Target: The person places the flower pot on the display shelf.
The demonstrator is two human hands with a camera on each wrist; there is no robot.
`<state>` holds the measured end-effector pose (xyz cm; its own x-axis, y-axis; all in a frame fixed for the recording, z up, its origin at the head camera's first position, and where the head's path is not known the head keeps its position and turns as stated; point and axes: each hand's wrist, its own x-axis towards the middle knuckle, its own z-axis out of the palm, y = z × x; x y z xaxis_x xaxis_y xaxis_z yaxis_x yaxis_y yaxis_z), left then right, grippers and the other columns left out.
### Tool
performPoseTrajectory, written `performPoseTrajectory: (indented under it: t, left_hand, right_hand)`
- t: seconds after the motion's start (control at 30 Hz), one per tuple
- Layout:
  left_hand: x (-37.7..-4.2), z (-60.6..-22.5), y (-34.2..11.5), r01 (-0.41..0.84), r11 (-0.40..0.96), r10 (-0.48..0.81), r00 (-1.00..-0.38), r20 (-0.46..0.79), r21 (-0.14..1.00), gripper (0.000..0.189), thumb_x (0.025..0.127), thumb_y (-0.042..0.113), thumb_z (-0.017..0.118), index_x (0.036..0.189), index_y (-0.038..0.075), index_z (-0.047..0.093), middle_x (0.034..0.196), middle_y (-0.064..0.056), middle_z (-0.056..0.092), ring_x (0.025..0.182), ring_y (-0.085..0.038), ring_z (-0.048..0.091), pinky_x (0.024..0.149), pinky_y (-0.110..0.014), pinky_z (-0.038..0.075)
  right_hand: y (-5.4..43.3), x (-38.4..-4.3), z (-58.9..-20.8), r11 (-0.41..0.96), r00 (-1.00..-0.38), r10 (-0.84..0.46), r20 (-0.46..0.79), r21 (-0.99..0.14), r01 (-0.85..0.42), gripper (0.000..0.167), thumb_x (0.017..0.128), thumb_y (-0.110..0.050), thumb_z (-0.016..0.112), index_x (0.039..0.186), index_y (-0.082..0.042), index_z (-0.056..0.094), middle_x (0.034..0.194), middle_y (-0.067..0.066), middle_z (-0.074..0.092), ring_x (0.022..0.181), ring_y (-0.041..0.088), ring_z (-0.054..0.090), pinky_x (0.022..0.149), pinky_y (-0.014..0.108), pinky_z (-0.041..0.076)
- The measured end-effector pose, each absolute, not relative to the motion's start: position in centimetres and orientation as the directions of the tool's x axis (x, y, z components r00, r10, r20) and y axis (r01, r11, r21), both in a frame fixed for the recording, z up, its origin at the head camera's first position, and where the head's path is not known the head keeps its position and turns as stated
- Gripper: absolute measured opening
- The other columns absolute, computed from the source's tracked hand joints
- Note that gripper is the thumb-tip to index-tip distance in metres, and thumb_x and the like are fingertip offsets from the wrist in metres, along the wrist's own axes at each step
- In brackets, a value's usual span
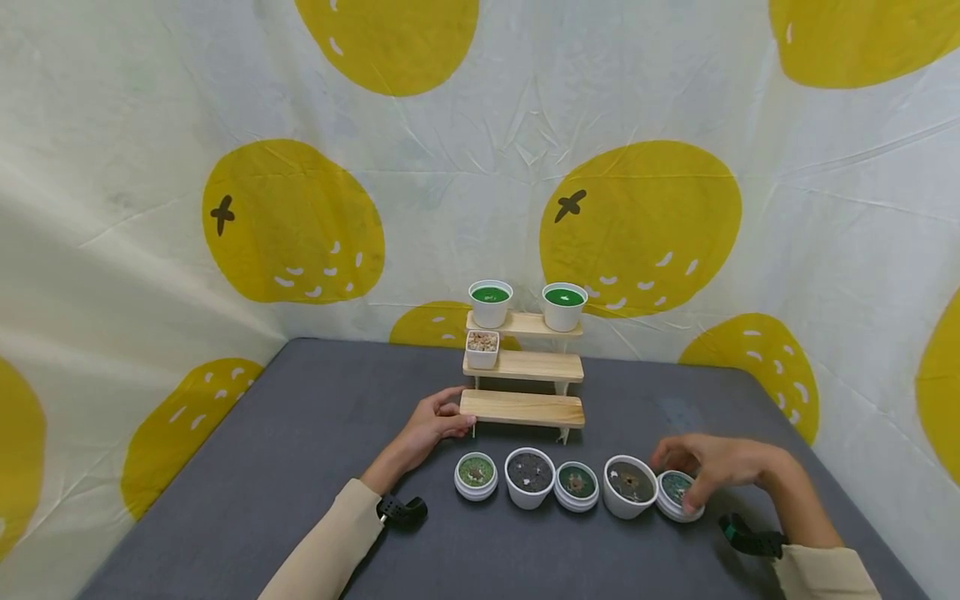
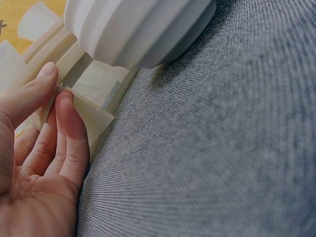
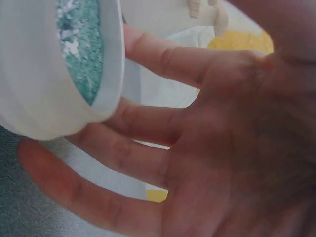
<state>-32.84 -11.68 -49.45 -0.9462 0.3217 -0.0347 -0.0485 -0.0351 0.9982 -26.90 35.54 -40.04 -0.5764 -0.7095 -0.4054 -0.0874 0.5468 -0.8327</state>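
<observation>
My left hand (image 1: 426,431) pinches the left end of the lowest step of a three-tier wooden stand (image 1: 525,407). In the left wrist view its thumb (image 2: 37,91) lies on top of the step, with the fingers curled beneath. At the right end of a row of white pots, my right hand (image 1: 723,462) holds a small ribbed pot (image 1: 681,510) filled with teal granules. The thumb is on the pot's near right side and the fingers reach behind it. The right wrist view shows this pot (image 3: 29,74) up close, against the fingers.
Left of the held pot stand a taller pot (image 1: 628,507), a dark green-topped one (image 1: 576,502), a grey-topped one (image 1: 528,500) and a light green-topped one (image 1: 476,492). The stand bears two green-filled cups (image 1: 490,315) on top and a square pebble pot (image 1: 482,359) mid-tier.
</observation>
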Motion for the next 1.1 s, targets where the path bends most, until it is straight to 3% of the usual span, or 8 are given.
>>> performPoseTrajectory:
  t: [0.2,0.43,0.7,1.0,1.1]
  left_hand:
    - [-32.9,-49.4,-11.6,-0.043,-0.039,0.332,-0.943,-0.028,0.998,0.075,0.090,0.012,0.081,0.155,0.009,0.044,0.090,-0.001,0.071,0.081,-0.010,0.066,0.074,-0.025,0.058]
    - [-32.8,-49.4,-11.5,-0.041,-0.038,0.341,-0.940,-0.026,0.998,0.075,0.090,0.012,0.081,0.155,0.009,0.044,0.090,-0.001,0.071,0.081,-0.010,0.066,0.074,-0.025,0.058]
    - [-32.9,-49.6,-11.6,-0.043,-0.030,0.326,-0.945,-0.031,0.999,0.076,0.089,0.013,0.081,0.155,0.009,0.044,0.091,-0.001,0.071,0.081,-0.011,0.066,0.074,-0.026,0.058]
    - [-32.8,-49.6,-11.7,-0.040,-0.022,0.327,-0.944,-0.030,0.999,0.076,0.090,0.014,0.081,0.155,0.010,0.044,0.091,-0.001,0.071,0.082,-0.011,0.066,0.074,-0.026,0.058]
    - [-32.8,-49.5,-11.8,-0.041,-0.025,0.328,-0.944,-0.030,0.999,0.075,0.090,0.014,0.081,0.155,0.010,0.044,0.091,-0.001,0.071,0.081,-0.011,0.066,0.074,-0.026,0.058]
  right_hand:
    - [35.0,-26.7,-40.4,0.561,-0.559,-0.689,-0.462,-0.828,-0.008,0.056,0.079,0.001,0.078,0.128,0.003,0.051,0.119,0.016,0.065,0.102,0.023,0.061,0.079,0.029,0.056]
    - [35.0,-26.7,-40.6,0.601,-0.604,-0.653,-0.456,-0.797,-0.048,0.051,0.079,0.002,0.078,0.124,0.000,0.054,0.110,0.013,0.065,0.096,0.022,0.059,0.078,0.027,0.052]
    - [35.6,-27.2,-40.6,0.632,-0.634,-0.652,-0.415,-0.760,-0.153,0.055,0.079,-0.005,0.081,0.129,-0.006,0.057,0.128,0.014,0.061,0.116,0.028,0.052,0.094,0.035,0.044]
    - [36.3,-27.4,-41.1,0.578,-0.622,-0.700,-0.352,-0.790,-0.203,0.059,0.081,-0.007,0.080,0.137,-0.007,0.059,0.135,0.016,0.057,0.114,0.030,0.052,0.088,0.027,0.046]
    - [36.3,-27.2,-40.8,0.577,-0.648,-0.689,-0.326,-0.787,-0.218,0.060,0.083,-0.008,0.079,0.139,-0.004,0.059,0.133,0.017,0.059,0.110,0.024,0.056,0.084,0.028,0.049]
